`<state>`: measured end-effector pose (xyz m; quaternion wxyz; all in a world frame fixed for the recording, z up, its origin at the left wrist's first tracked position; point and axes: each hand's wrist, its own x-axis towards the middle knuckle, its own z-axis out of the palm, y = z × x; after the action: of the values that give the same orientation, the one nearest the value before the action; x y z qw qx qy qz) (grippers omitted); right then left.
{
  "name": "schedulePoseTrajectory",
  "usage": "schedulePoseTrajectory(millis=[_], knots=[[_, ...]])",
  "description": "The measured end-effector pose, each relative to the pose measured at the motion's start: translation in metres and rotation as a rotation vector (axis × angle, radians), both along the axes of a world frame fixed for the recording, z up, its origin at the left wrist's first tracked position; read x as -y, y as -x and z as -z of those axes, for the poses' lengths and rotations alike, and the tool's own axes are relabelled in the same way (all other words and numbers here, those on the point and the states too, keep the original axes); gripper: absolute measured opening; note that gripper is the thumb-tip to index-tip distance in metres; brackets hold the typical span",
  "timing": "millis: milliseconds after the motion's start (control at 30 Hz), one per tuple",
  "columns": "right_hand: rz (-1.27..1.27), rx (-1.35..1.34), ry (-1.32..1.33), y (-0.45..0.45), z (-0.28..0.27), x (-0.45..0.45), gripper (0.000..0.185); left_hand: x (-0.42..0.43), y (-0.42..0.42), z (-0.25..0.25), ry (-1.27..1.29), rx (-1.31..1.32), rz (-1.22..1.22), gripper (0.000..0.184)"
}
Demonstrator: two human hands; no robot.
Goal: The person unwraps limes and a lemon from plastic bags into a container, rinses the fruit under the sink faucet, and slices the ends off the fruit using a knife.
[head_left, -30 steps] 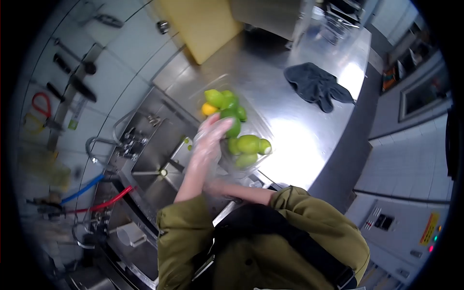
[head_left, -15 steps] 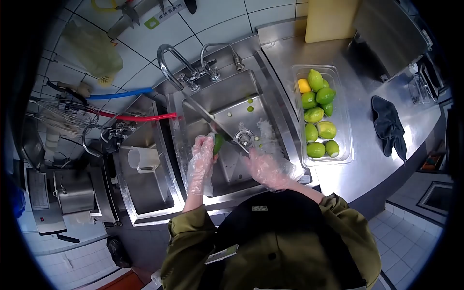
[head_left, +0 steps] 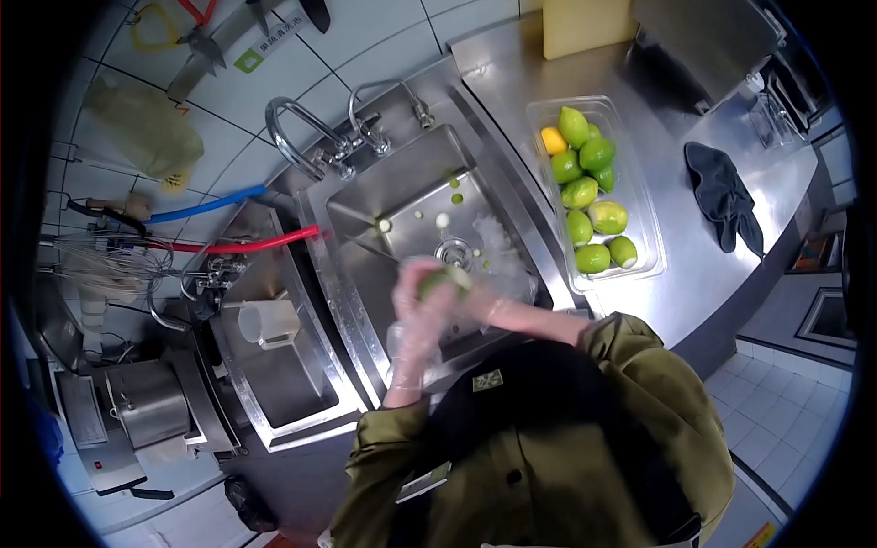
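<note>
Over the right-hand sink [head_left: 352, 265], my left hand [head_left: 422, 306], in a clear plastic glove, is wrapped round a green lime [head_left: 442, 281]. My right hand [head_left: 484, 306] is close against the lime's other side, blurred by motion; its fingers and anything in them cannot be made out. Small green and pale cut pieces [head_left: 443, 220] lie on the sink floor near the drain [head_left: 454, 253]. A clear plastic container [head_left: 647, 239] on the counter holds several green limes and one orange-yellow fruit [head_left: 554, 140].
A faucet [head_left: 290, 137] stands behind the sink. In the left sink is a white pitcher [head_left: 268, 323]. Red [head_left: 256, 245] and blue hoses run at the left. A dark cloth [head_left: 722, 192] lies on the counter, and a yellow board [head_left: 587, 27] stands at the back.
My hands have come together around the lime, where they were apart half a second ago. More pale pieces show in the sink. The view has shifted slightly.
</note>
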<state>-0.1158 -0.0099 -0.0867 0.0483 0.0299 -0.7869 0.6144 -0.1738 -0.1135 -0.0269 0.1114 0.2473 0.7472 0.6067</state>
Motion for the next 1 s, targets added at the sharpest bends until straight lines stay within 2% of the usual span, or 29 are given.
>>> schedulePoseTrajectory(millis=[33,67,100,133,200,233,333,433,533,633,667,767,833,867,933,1000], knots=[[0.037,0.104,-0.243,0.003,0.013,0.002,0.021,0.004,0.008,-0.008,-0.035,0.307,-0.182,0.019],[0.074,0.205,-0.484,0.007,0.025,0.001,0.022,0.011,0.017,0.004,-0.227,0.491,-0.236,0.025],[0.065,0.350,-0.428,0.010,-0.001,-0.001,0.023,0.012,0.019,0.008,-0.192,0.461,-0.274,0.028],[0.072,0.324,-0.444,0.010,-0.002,0.002,0.023,0.017,0.017,0.012,-0.142,0.440,-0.317,0.031],[0.107,0.264,-0.482,0.013,-0.004,0.002,0.023,0.032,0.015,0.031,-0.279,0.424,-0.144,0.040],[0.125,0.222,-0.489,0.012,-0.012,0.000,0.023,0.034,0.015,0.035,-0.222,0.440,-0.218,0.041],[0.213,0.210,-0.430,0.010,-0.025,0.000,0.022,0.031,0.013,0.044,-0.412,0.500,-0.400,0.035],[0.224,0.168,-0.399,0.003,-0.037,-0.004,0.022,0.037,0.015,0.050,-0.285,0.568,-0.466,0.028],[0.197,0.189,-0.520,-0.003,-0.030,-0.005,0.031,0.026,0.011,0.038,-0.364,0.586,-0.507,0.025],[0.260,-0.056,-0.738,-0.018,-0.043,-0.007,0.031,0.022,0.011,0.038,-0.401,0.577,-0.485,0.025],[0.234,-0.053,-0.756,-0.019,-0.041,-0.006,0.031,0.022,0.011,0.041,-0.393,0.578,-0.465,0.025],[0.158,-0.032,-0.796,-0.022,-0.035,-0.006,0.030,0.020,0.010,0.049,-0.204,0.461,-0.469,0.026],[0.099,-0.007,-0.809,-0.025,-0.035,-0.008,0.027,0.009,0.005,0.041,-0.208,0.476,-0.581,0.025],[0.094,-0.077,-0.786,-0.026,-0.031,-0.008,0.024,0.005,0.004,0.038,-0.212,0.484,-0.637,0.024],[0.089,-0.210,-0.743,-0.026,-0.012,-0.007,0.018,0.009,0.004,0.039,-0.095,0.412,-0.579,0.023],[-0.058,-0.350,-1.010,-0.017,0.011,-0.005,0.021,0.015,0.000,0.050,-0.062,0.366,-0.458,0.022]])
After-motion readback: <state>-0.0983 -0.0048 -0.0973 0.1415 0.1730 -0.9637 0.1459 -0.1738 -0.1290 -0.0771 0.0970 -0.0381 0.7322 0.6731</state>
